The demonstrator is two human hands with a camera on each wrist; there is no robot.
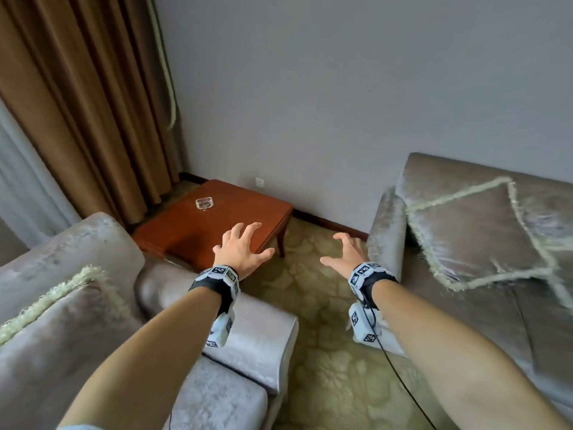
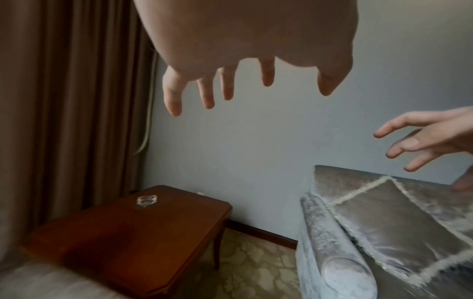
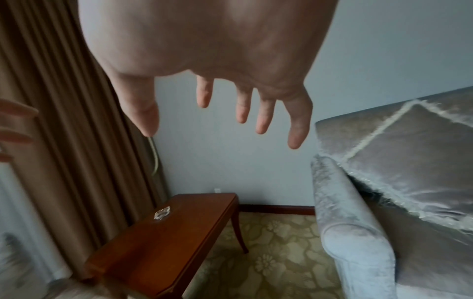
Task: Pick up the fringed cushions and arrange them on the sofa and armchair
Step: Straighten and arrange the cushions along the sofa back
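Note:
A silver-grey cushion (image 1: 477,237) (image 2: 399,222) (image 3: 409,153) edged with pale fringe leans on the sofa (image 1: 387,218) at the right, tilted like a diamond. Another fringed cushion (image 1: 52,324) lies on the armchair (image 1: 93,240) at the lower left. My left hand (image 1: 243,248) (image 2: 230,87) hovers over the gap between the seats, fingers spread, holding nothing. My right hand (image 1: 345,251) (image 3: 230,113) (image 2: 422,139) floats beside it, fingers spread and empty, just left of the sofa arm.
A reddish wooden side table (image 1: 223,225) stands in the corner with a glass ashtray (image 1: 204,202) on it. Brown curtains (image 1: 86,103) hang at the left. Patterned green carpet (image 1: 325,336) runs between the armchair and sofa. A cable (image 1: 400,380) trails from my right wrist.

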